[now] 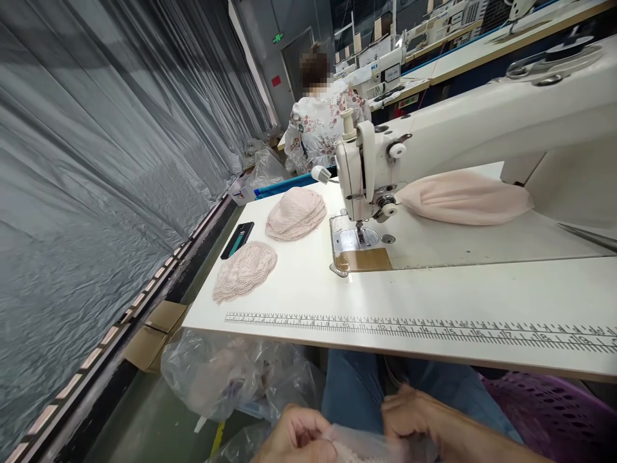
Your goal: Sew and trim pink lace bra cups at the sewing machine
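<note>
At the bottom edge of the head view, over my lap, my left hand (301, 437) pinches a piece of sheer pale pink lace fabric (357, 445). Its lower part runs out of the picture. My right hand (409, 415) is curled at the other end of this fabric, with its fingertips partly hidden. Above both hands is the white table with a printed ruler (414, 329) along its front edge. On it stands a white sewing machine (359, 173), its needle and presser foot over the metal plate.
Left of the machine lie a stack of pale pink fabric cups (296, 213), a lace piece (245, 271) and a dark phone-like object (237, 240). Pink fabric (465, 198) rests under the machine arm. Below are a plastic bag (231, 373) and a purple basket (554, 411). A person (321, 122) sits ahead.
</note>
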{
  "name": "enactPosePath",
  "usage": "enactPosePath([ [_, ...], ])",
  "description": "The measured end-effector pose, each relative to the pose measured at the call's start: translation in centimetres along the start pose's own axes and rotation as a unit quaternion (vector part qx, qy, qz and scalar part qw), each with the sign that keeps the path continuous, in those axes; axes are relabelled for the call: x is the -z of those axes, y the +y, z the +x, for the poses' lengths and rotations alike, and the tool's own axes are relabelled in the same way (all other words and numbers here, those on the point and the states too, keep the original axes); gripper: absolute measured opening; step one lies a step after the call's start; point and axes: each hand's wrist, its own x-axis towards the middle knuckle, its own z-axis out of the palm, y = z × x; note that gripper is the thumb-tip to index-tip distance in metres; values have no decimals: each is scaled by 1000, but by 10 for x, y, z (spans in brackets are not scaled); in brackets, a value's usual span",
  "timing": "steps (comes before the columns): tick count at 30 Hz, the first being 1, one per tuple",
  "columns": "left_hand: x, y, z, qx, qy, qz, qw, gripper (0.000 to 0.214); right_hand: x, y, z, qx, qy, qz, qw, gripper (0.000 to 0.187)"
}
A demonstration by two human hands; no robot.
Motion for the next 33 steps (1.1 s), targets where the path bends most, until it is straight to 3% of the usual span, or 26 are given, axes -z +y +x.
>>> enactPosePath([
  [4, -13, 26, 3, 39, -73, 112, 990, 53, -2, -10, 9, -55, -23, -37, 998, 6],
  [8, -29, 41, 13, 13, -120, 155, 980, 58, 2, -18, 11, -135, -39, -62, 988, 11],
  [13, -31, 42, 15, 8, -115, 180, 977, 63, 12, -12, 2, -140, -43, -24, 989, 12],
  [19, -24, 41, 3, -6, -91, 211, 973, 61, 2, -6, 5, -120, -50, -44, 991, 14],
  [23, -22, 43, -2, 30, -96, 190, 977, 62, -1, -15, 12, -108, -56, -49, 991, 12],
  [29, -34, 45, 4, 50, -108, 192, 974, 45, 6, -23, 12, -116, -64, -56, 990, 11],
  [33, -35, 42, 7, 45, -111, 194, 974, 45, 11, -22, 6, -116, -76, -47, 989, 17],
])
